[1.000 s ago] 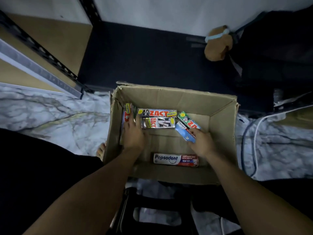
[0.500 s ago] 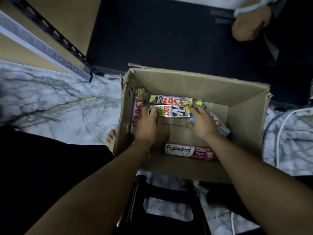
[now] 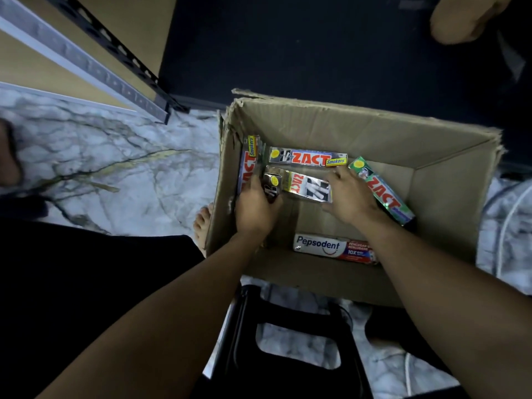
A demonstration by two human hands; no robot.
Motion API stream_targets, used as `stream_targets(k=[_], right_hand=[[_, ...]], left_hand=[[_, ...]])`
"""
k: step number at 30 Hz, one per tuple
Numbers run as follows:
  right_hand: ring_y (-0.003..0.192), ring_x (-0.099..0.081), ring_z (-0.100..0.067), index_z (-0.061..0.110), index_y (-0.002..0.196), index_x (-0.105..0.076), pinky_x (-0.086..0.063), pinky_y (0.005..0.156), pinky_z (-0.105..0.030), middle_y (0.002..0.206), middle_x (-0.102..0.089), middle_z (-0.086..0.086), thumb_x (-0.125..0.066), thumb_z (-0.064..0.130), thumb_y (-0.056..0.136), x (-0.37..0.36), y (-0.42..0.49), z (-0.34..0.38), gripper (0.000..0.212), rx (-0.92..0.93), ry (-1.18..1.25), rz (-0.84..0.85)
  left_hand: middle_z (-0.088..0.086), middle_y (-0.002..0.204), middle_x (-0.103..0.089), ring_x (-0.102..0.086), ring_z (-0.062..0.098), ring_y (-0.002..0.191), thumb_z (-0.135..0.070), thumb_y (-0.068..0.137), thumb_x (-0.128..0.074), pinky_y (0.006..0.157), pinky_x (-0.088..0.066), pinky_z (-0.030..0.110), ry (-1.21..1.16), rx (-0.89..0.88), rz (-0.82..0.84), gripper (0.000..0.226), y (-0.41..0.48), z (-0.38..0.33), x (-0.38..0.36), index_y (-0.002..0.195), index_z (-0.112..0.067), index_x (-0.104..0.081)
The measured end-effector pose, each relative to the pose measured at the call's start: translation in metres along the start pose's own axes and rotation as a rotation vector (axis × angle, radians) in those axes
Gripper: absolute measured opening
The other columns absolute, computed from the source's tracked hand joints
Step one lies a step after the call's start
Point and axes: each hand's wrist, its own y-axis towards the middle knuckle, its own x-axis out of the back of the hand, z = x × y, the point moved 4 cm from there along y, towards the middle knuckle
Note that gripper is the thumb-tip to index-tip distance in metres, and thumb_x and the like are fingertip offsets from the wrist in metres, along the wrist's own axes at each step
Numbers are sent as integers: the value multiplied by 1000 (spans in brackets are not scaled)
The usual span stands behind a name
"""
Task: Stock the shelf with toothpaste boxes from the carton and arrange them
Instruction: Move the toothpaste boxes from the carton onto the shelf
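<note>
Because the silver Zact box lies loose in the carton, I close my left hand round its end while my right hand, fingers spread and holding nothing, steadies the other.

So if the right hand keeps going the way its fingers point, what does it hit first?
Probably the silver ZACT box lying in the middle of the carton: the right hand points up-left with its fingertips already at that box's right end. Depth is unclear, so contact is uncertain.
</note>
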Motion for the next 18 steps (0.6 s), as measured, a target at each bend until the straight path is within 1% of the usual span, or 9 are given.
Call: stream_targets(k=[1,3,5,7,10,12,14,16,18], right_hand=[[115,-50,-30,13,128,-52,-47,91,-40,123,-52,-10,-84,33,69,1,-3,1,69,-8,36,26],[106,-56,-28,16,123,-49,-49,79,-37,118,-58,-9,-82,33,71,0,-11,0,64,-42,106,61],[93,-61,-26,17,118,-48,-45,69,-32,110,-64,-8,-79,34,75,-5,-24,-5,56,-102,174,96],[93,-60,-24,18,126,-49,-48,73,-32,112,-65,-7,-78,34,77,-12,-37,-11,59,-175,301,132],[110,-60,-24,22,137,-48,-50,89,-36,120,-66,-4,-77,35,77,-11,-54,-19,68,-236,446,137],[107,-63,-22,22,137,-52,-50,89,-33,116,-70,-3,-76,33,79,-5,-64,-23,65,-261,513,146],[104,-65,-21,19,135,-57,-51,90,-34,114,-71,-5,-75,30,80,7,-74,-26,59,-271,552,157],[107,-63,-21,18,135,-57,-49,92,-34,118,-70,-4,-75,30,81,22,-88,-31,58,-276,540,150],[111,-62,-21,20,137,-56,-47,90,-28,123,-68,-4,-76,29,81,40,-103,-38,61,-296,512,119]], left_hand=[[7,122,-65,-64,23,108,-29,86,-74,90,-56,39,19,-10,-8,63,-1,-1,-3,141,-18,-46],[8,119,-65,-64,25,103,-32,87,-72,86,-56,39,58,-37,-21,50,-3,-6,-8,132,-18,-54],[9,114,-65,-66,26,96,-33,91,-67,81,-57,41,67,-36,6,46,-7,-9,-14,133,-20,-51],[10,110,-66,-66,25,93,-33,95,-63,79,-58,42,103,-47,39,47,-10,-12,-17,137,-20,-45],[9,107,-67,-67,24,91,-34,96,-61,75,-57,37,152,-120,65,49,-9,-17,-16,139,-18,-43],[9,95,-67,-67,24,81,-36,97,-59,65,-55,34,192,-153,85,52,-10,-23,-11,142,-17,-41],[7,85,-65,-66,23,72,-39,98,-56,59,-56,36,232,-160,109,56,-12,-32,-4,145,-15,-35],[9,83,-65,-66,28,72,-43,98,-54,60,-58,41,257,-176,118,55,-17,-44,6,141,-16,-36],[11,85,-67,-66,31,74,-44,97,-55,61,-56,41,271,-215,112,59,-25,-60,17,144,-15,-34]])
